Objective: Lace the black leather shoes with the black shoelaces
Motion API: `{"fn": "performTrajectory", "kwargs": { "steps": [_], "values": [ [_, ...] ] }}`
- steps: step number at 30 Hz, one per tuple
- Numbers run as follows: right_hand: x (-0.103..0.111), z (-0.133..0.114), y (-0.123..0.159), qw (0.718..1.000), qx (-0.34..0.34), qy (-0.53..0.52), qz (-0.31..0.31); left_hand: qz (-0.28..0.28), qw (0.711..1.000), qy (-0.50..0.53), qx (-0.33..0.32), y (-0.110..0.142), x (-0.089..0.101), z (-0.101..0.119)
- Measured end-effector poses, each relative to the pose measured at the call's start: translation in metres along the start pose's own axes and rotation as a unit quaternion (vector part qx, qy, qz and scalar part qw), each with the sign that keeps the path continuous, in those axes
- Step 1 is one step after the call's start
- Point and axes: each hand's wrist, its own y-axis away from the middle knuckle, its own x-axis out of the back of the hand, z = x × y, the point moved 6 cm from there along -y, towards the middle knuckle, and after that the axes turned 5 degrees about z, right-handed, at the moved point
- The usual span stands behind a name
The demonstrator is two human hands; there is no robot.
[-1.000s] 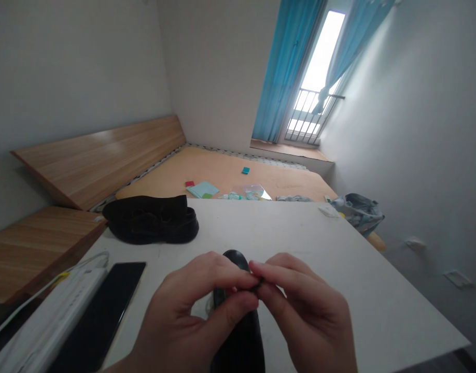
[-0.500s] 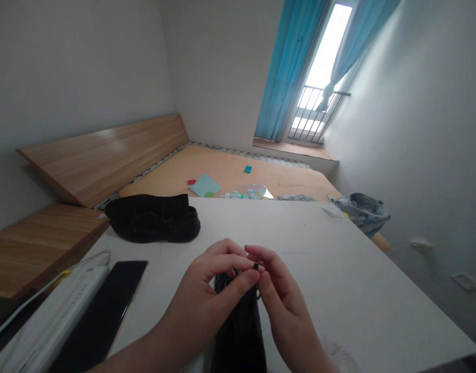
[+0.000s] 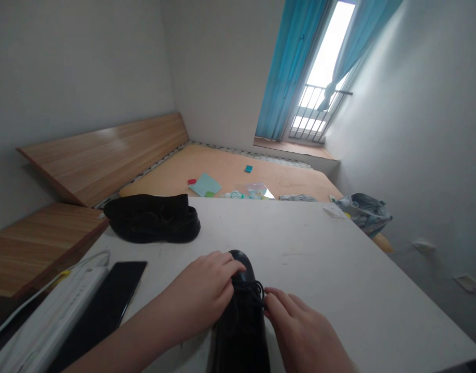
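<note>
Hands, bare, a pair, both on one item. Left hand [image 3: 199, 296]: fingers curved, cupped over the left side of a black lace-up leather shoe [image 3: 241, 331]; whether it grips or only rests, cannot tell. Right hand [image 3: 300, 329]: fingers loosely extended, fingertips [image 3: 269, 305] at the shoe's right side beside its black lace [image 3: 256, 292]; any pinch cannot be told. Shoe: between the hands on the table [image 3: 339, 280], long axis running straight away from the person, rounded end just beyond the hands, other end cut off by the frame. Left hand reaches nearer that rounded end. Beyond the hands, left: second black shoe [image 3: 152, 223], lying crosswise near the table's far edge. Left of the left hand: black smartphone [image 3: 98, 316], white power strip [image 3: 47, 321].
</note>
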Motion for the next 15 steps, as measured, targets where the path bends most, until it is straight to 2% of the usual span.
{"fn": "performTrajectory", "kwargs": {
  "steps": [2, 5, 8, 11, 15],
  "values": [
    [-0.009, -0.003, 0.003, 0.998, 0.011, 0.066, 0.014, -0.032, 0.998, -0.056, 0.009, -0.002, -0.010, -0.004],
    [-0.012, -0.017, -0.001, 0.995, 0.034, 0.080, 0.048, -0.050, 0.995, -0.082, 0.025, -0.004, -0.015, -0.007],
    [-0.009, -0.033, -0.008, 0.993, 0.079, 0.025, 0.078, -0.050, 0.995, -0.080, 0.029, -0.005, -0.016, -0.007],
    [-0.012, -0.043, -0.009, 0.988, 0.127, -0.044, 0.080, -0.048, 0.998, -0.037, 0.016, -0.005, -0.017, -0.007],
    [-0.017, -0.044, -0.007, 0.985, 0.127, -0.089, 0.081, -0.086, 0.996, 0.024, -0.018, -0.003, -0.020, -0.003]
  ]
}}
